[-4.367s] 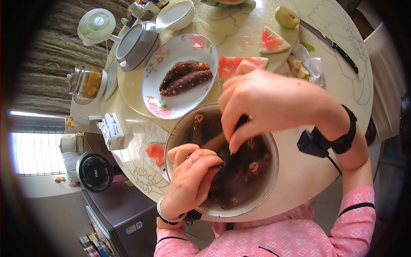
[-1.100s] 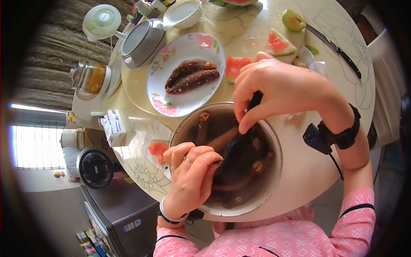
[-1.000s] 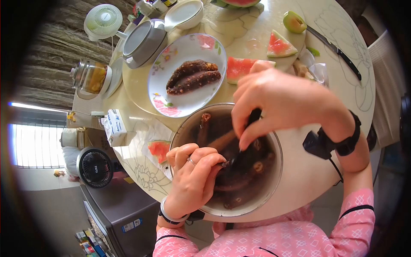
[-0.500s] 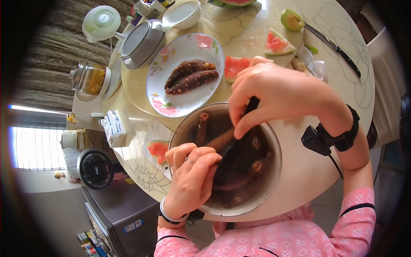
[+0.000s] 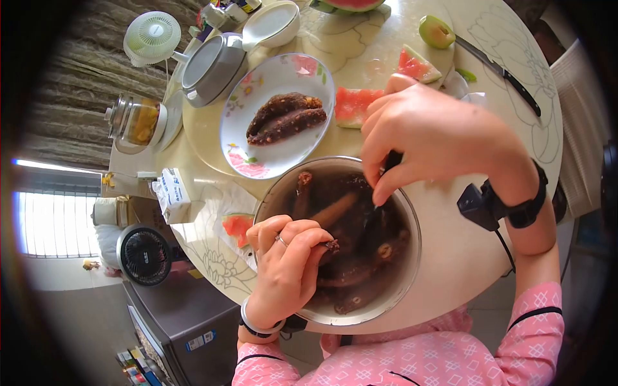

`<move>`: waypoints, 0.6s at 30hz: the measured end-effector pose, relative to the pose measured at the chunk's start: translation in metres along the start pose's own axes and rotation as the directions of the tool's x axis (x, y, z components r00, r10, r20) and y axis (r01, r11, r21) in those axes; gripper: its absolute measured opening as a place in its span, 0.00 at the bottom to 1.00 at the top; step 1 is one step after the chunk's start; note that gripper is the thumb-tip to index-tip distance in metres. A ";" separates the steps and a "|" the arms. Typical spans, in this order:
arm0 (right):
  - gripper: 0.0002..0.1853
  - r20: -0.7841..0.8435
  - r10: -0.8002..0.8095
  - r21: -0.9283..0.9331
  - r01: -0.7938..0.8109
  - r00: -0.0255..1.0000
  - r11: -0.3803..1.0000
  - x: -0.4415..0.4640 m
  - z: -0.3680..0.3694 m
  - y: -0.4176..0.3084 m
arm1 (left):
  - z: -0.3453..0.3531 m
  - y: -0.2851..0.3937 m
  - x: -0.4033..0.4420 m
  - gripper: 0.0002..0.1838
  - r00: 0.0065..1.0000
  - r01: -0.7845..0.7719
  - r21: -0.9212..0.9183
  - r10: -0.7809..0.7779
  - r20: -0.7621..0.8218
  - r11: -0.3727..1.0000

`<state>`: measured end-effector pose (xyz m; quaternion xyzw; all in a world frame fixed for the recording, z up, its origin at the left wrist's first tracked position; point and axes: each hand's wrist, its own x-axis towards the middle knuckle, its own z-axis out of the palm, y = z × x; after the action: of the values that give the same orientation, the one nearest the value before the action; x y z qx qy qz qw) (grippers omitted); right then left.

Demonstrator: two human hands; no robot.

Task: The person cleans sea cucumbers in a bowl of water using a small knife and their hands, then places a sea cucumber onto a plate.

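Note:
A wide pot (image 5: 417,254) of dark liquid stands at the table's front edge, with several brown sea cucumbers in it. Over its left rim, my left hand (image 5: 286,260) pinches the end of a dark sea cucumber (image 5: 333,246); the rest is hidden by hand and liquid. Above the pot's right side, my right hand (image 5: 425,138) grips a black-handled tool (image 5: 391,161), its kind mostly covered by my fingers. A long brown sea cucumber (image 5: 336,210) lies between the hands. Beyond the pot, a flowered plate (image 5: 277,161) carries two dark, bumpy sea cucumbers (image 5: 286,119).
Watermelon pieces (image 5: 354,105) lie behind my right hand. A black-handled knife (image 5: 505,74) rests at the far right beside a cut green fruit (image 5: 437,32). A tissue pack (image 5: 172,195), a glass teapot (image 5: 136,121) and a grey pan (image 5: 209,67) stand to the left.
My right hand has shifted right, away from my left, with the black-handled tool. The dark end at my left fingertips now shows more clearly. My left hand has barely moved.

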<state>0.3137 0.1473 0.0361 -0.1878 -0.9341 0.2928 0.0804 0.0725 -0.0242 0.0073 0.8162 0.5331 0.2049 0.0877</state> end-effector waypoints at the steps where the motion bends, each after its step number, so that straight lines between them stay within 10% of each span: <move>1: 0.11 -0.114 -0.049 -0.098 0.038 0.992 0.994 0.000 0.013 -0.002 | 0.000 0.000 0.000 0.14 1.000 0.006 0.007 -0.007 0.001 1.000; 18: 0.10 -0.036 -0.028 0.105 0.032 0.999 0.994 0.004 0.007 0.000 | 0.000 0.001 -0.002 0.13 0.999 -0.013 0.025 0.013 -0.029 1.000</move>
<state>0.3085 0.1449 0.0310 -0.1742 -0.9185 0.3374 0.1107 0.0724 -0.0260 0.0075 0.8176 0.5315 0.2106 0.0685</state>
